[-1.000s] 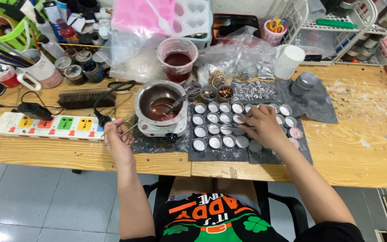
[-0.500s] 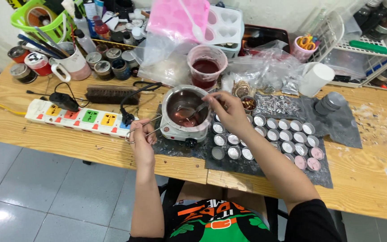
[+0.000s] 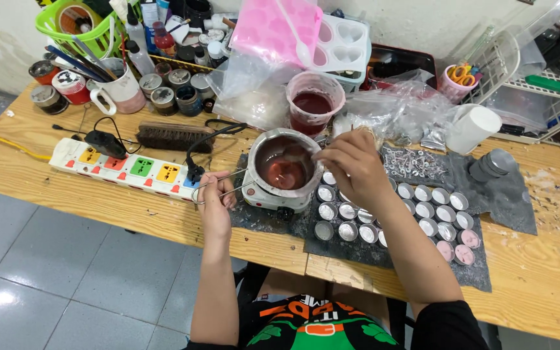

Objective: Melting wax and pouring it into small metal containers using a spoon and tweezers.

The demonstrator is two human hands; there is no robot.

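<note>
A small metal melting pot (image 3: 262,146) of red-brown liquid sits on a white hot plate (image 3: 271,197). My left hand (image 3: 215,198) grips the pot's wire handle (image 3: 231,188) at its left side. My right hand (image 3: 356,167) hovers at the pot's right rim and holds a spoon (image 3: 301,155) whose bowl dips into the liquid. Just below my right hand, rows of small metal cups (image 3: 348,230) stand on a dark mat (image 3: 270,223). Two cups at the mat's far right hold pink filling (image 3: 465,238).
Behind the pot stands a plastic cup of dark red liquid (image 3: 314,104). A power strip (image 3: 124,167) and a brush (image 3: 170,137) lie to the left. A white cup (image 3: 474,128), stacked metal cups (image 3: 494,165), plastic bags and pink moulds (image 3: 273,26) crowd the back.
My right hand left the rows of metal cups, moved left to the pot and took hold of the spoon. My left hand kept its grip on the wire handle.
</note>
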